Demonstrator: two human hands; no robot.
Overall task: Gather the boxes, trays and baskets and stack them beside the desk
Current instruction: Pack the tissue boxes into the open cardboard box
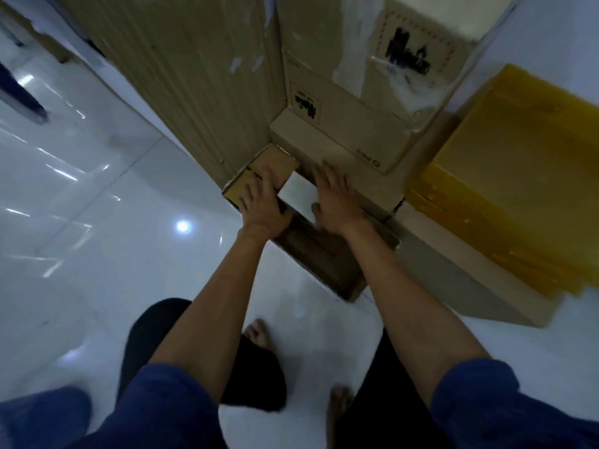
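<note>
A small brown cardboard box [275, 163] lies on the floor against a tall corrugated carton. My left hand [262, 205] rests flat on top of it, fingers spread. A small white box [299, 196] sits just right of it, between my hands. My right hand [337, 202] lies against the white box's right side, palm down, thumb at its near edge. Below both hands an open brown carton [324, 257] lies on the floor. Whether either hand grips its box is unclear.
A tall corrugated carton [201, 92] and stacked cardboard boxes [356, 124] stand behind. A box wrapped in yellow tape [505, 176] lies at the right. Glossy white floor [97, 222] stretches left. My bare feet [256, 332] stand below.
</note>
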